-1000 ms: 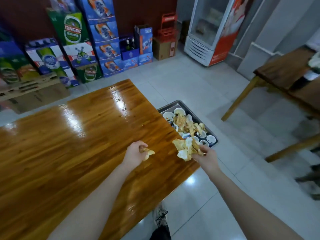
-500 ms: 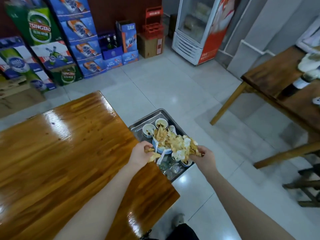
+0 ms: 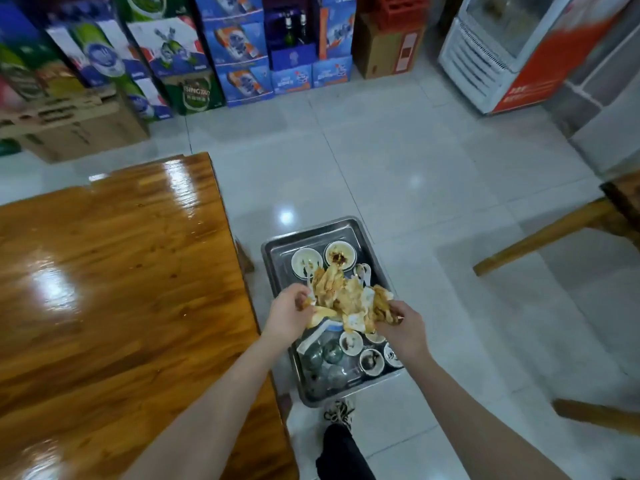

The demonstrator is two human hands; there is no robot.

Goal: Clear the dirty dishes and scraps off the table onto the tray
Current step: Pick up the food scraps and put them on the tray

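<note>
Far left: long glossy wooden table (image 3: 121, 289), amber varnish, plank grain showing, bright glare patches on the top. Behind it, brown corrugated cardboard boxes (image 3: 79, 126) and stacked printed beer cartons (image 3: 187, 53), blue and green, against the wall.

Left hand (image 3: 289, 315): past the table's right edge, over the tray. Fingers curled in, pinching a pale crumpled scrap at the left side of the heap.

Crumpled papery scraps (image 3: 346, 299): yellow-brown with white patches, creased and ragged. One loose mound between the two hands, above the middle of the tray. Whether its underside touches the dishes cannot be told.

Rectangular stainless steel tray (image 3: 277, 251): shallow, rounded corners, dull sheen. It sits low beside the table's right edge; what it rests on cannot be told. Far end holds two round white soiled bowls (image 3: 307, 261). Near end holds small round white dishes (image 3: 371, 361) with dark residue, beside clear rounded glass cups (image 3: 329, 353).

Right hand (image 3: 403, 329): fingers closed round the right side of the scrap heap, knuckles up.

Below the tray: one laced shoe (image 3: 339, 410) on pale glossy floor tiles (image 3: 415, 150).

Far right: white glass-door fridge (image 3: 485, 53) with a slatted base and orange side. A slanted wooden table leg (image 3: 540, 237), matte, light brown.
</note>
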